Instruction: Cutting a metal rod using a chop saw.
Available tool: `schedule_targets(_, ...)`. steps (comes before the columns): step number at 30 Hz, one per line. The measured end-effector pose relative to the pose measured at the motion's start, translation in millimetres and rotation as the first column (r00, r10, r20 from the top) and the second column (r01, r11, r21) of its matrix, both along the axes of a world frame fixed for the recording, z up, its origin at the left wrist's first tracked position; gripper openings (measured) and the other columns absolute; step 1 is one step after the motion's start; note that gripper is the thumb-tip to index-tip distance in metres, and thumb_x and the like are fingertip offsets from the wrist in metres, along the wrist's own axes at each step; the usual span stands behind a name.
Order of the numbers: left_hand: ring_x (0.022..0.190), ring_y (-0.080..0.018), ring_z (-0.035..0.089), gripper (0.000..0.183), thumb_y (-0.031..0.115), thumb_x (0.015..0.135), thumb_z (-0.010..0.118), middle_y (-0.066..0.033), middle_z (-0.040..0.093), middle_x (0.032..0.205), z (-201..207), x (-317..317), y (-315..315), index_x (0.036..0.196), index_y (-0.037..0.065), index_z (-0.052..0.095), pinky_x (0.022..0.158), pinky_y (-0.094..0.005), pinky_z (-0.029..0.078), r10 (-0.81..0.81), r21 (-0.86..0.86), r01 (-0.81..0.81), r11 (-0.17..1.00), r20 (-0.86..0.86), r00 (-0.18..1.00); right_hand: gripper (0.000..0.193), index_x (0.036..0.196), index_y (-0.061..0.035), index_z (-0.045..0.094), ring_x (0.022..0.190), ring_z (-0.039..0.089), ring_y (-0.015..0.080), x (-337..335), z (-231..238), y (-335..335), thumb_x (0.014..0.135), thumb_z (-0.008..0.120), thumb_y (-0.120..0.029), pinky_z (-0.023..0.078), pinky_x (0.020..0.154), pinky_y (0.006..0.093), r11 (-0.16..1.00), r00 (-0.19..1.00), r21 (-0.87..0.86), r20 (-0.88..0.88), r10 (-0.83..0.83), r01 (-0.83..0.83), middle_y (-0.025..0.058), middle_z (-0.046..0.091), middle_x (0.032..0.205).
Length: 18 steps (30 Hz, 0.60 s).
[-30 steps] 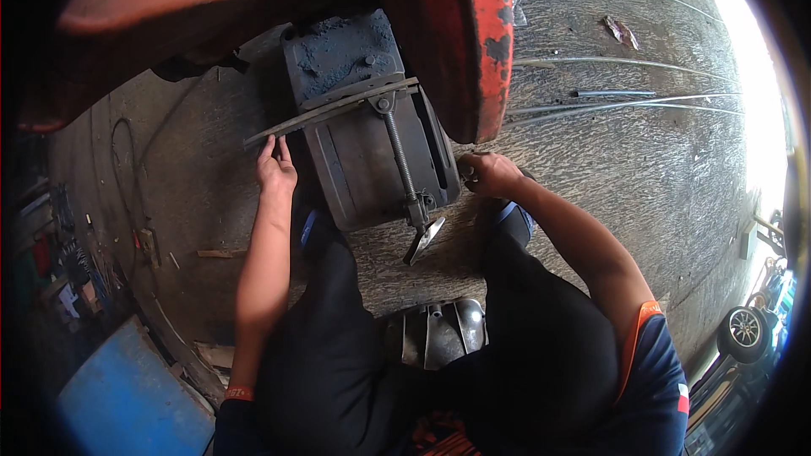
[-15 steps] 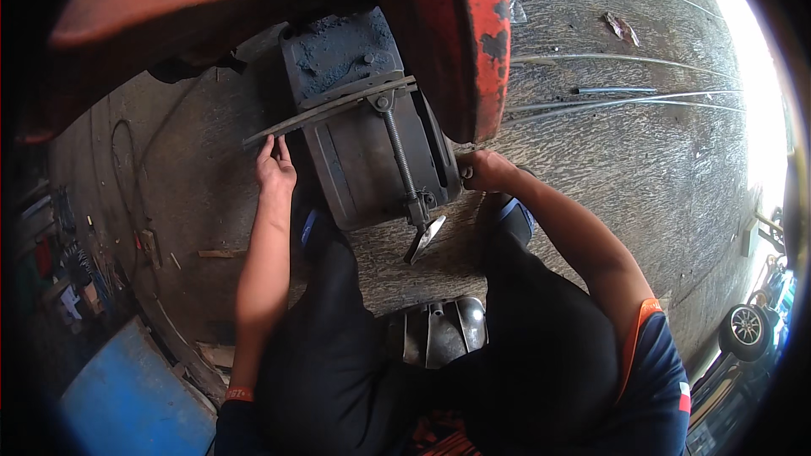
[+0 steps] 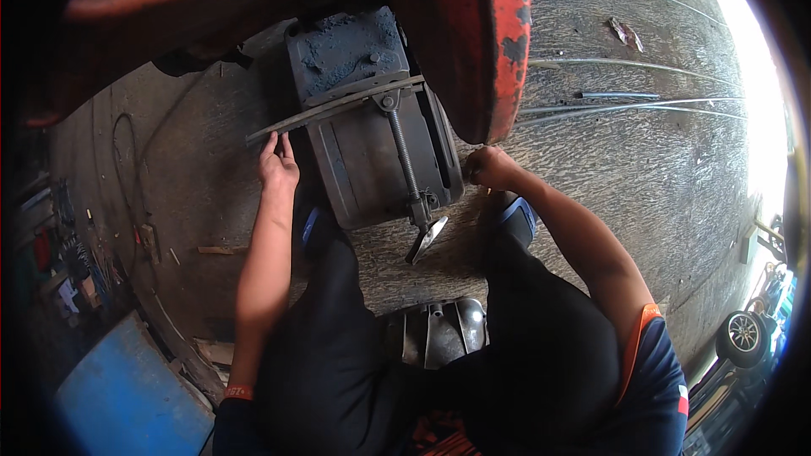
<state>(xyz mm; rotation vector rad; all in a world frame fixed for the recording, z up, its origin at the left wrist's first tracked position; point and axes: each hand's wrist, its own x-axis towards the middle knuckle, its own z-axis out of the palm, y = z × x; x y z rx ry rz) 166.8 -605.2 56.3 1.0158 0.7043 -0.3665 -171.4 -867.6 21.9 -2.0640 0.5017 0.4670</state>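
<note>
The long bar (image 3: pixel 335 108) looks like dull, worn metal. The grey base (image 3: pixel 356 165) has matt metal skin, and the screw (image 3: pixel 401 144) is finely ridged metal. On the red casing (image 3: pixel 505 84) you see chipped paint, slightly glossy. Your black trousers (image 3: pixel 541 321) are matt cloth; the floor (image 3: pixel 617 160) looks rough.

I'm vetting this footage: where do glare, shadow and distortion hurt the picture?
Head view: right edge blown out white, floor glinting nearby; head view: red machine partly in near-black shadow, right hand dim at the fingertips; head view: rods look bowed, probably lens distortion.
</note>
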Motion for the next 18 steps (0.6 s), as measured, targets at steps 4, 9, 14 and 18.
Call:
schedule_targets(4, 0.102, -0.0235, 0.059, 0.026, -0.003, 0.083, 0.064, -0.0148, 0.052, 0.115, -0.9, 0.8, 1.3, 0.107, -0.010, 0.053, 0.090, -0.0256, 0.055, -0.007, -0.005, 0.007, 1.000, 0.018, 1.000, 0.022, 0.086, -0.0109, 0.072, 0.086, 0.066, 0.0289, 3.3, -5.6, -2.5, 0.066, 0.063, -0.012, 0.052, 0.079, 0.0375, 0.999, 0.998, -0.021, -0.047, 0.041, -0.042, 0.0121, 0.069, 0.088)
schedule_targets(9, 0.102, -0.0236, 0.059, 0.025, -0.003, 0.084, 0.063, -0.0144, 0.053, 0.112, -1.2, 1.0, 0.1, 0.106, -0.010, 0.053, 0.090, -0.0257, 0.055, 0.002, 0.005, -0.002, 1.000, -0.002, 1.000, 0.025, 0.087, -0.0094, 0.072, 0.087, 0.066, 0.0299, 10.3, -5.8, -12.3, 0.064, 0.062, -0.011, 0.052, 0.079, 0.0378, 0.993, 0.988, 0.059, -0.113, 0.105, -0.099, 0.0129, 0.069, 0.087)
schedule_targets(14, 0.102, -0.0238, 0.059, 0.025, -0.004, 0.083, 0.063, -0.0149, 0.053, 0.113, 0.5, 2.9, 4.4, 0.105, -0.010, 0.054, 0.089, -0.0256, 0.056, -0.005, -0.016, 0.005, 1.000, 0.001, 1.000, 0.026, 0.089, -0.0066, 0.072, 0.083, 0.067, 0.0303, 25.6, 14.3, -12.1, 0.066, 0.060, -0.011, 0.053, 0.076, 0.0379, 0.990, 0.973, 0.079, -0.194, 0.129, -0.116, 0.0150, 0.069, 0.083)
schedule_targets(18, 0.103, -0.0237, 0.059, 0.028, -0.005, 0.082, 0.064, -0.0157, 0.051, 0.116, -0.3, 1.5, 1.5, 0.107, -0.009, 0.053, 0.089, -0.0255, 0.056, -0.004, -0.007, 0.003, 1.000, -0.008, 1.000, 0.025, 0.088, -0.0049, 0.071, 0.075, 0.069, 0.0280, 34.5, 19.6, -14.4, 0.067, 0.059, -0.009, 0.055, 0.069, 0.0373, 0.978, 0.929, 0.202, -0.348, 0.125, -0.056, 0.0160, 0.069, 0.080)
